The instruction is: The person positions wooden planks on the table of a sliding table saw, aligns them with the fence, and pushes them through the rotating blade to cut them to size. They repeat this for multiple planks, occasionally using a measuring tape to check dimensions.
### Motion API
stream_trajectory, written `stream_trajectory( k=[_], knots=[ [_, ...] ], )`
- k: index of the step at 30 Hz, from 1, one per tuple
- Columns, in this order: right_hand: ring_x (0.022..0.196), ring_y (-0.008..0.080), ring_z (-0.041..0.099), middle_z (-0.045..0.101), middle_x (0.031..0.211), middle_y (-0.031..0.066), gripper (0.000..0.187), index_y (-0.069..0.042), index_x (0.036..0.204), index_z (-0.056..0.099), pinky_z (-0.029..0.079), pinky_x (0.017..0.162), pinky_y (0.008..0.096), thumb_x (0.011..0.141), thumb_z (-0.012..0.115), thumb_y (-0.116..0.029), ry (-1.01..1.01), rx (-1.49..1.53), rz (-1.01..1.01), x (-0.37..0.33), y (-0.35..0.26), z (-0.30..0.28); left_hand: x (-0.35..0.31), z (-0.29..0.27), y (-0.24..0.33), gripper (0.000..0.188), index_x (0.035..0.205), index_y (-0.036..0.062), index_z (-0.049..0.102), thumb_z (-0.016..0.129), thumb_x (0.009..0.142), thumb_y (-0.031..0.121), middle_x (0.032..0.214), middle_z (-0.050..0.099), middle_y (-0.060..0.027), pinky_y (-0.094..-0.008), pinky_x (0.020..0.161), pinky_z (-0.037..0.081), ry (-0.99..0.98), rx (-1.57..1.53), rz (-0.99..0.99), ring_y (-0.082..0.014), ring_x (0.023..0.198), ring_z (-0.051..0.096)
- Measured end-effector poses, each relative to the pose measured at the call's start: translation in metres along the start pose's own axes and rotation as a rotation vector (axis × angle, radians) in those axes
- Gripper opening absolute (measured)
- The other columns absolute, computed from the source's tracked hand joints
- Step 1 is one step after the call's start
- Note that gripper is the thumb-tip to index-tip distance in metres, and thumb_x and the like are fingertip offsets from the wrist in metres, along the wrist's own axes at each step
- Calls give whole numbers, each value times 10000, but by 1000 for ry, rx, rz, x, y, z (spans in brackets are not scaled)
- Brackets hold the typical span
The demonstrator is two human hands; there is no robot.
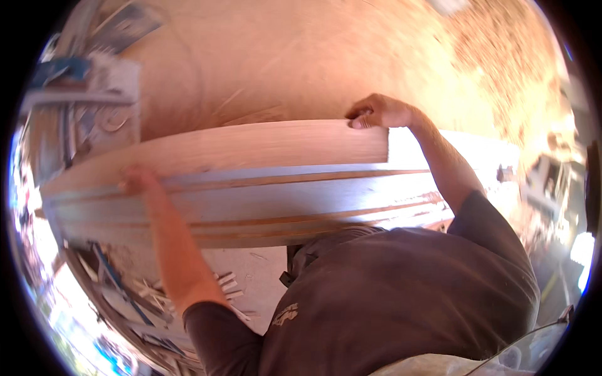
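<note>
A dark shirt (401,294) comes nearest. Past it, a pale bench (282,200) with brown strips (295,180) runs left to right. The left hand (138,180), blurred, is at the near edge of the board (269,144), toward its left end; whether it grips, I cannot tell. The board lies along the bench's far side, long axis crosswise to the body. Farther out, the right hand (379,111) holds its far edge, close to the right end, fingers curled. Tan floor (282,62) lies beyond.
</note>
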State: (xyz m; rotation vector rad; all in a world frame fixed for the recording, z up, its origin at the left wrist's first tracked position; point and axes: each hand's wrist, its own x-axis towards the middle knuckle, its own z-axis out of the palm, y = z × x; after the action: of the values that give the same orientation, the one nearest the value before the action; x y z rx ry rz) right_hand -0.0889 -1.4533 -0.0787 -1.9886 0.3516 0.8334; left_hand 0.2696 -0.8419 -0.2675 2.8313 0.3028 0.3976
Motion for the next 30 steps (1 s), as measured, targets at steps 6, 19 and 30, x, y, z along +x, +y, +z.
stream_trajectory(
  k=[6, 19, 30],
  knots=[
    [1099, 235, 664, 711, 1170, 162, 450, 31, 1266, 655, 510, 989, 376, 900, 739, -218, 225, 474, -66, -69, 77, 24, 24, -6, -11, 296, 997, -10, 679, 548, 986, 256, 942, 704, -225, -465, 649, 555, -16, 142, 142, -346, 761, 684],
    [1037, 350, 667, 643, 917, 131, 78, 1, 876, 668, 547, 971, 490, 829, 688, -58, 932, -228, -1048, -52, 24, 116, 7, -79, 47, 317, 987, -34, 684, 516, 981, 235, 1016, 716, -267, -520, 713, 582, -150, 535, 294, -390, 841, 703],
    [1188, 292, 659, 707, 1207, 147, 141, 7, 965, 738, 532, 1046, 433, 889, 690, -100, 909, -256, -974, -41, 25, 118, -5, -76, 85, 530, 1118, -202, 607, 531, 1035, 316, 1166, 667, -254, -481, 765, 641, -107, -448, -382, -371, 947, 693]
  ],
)
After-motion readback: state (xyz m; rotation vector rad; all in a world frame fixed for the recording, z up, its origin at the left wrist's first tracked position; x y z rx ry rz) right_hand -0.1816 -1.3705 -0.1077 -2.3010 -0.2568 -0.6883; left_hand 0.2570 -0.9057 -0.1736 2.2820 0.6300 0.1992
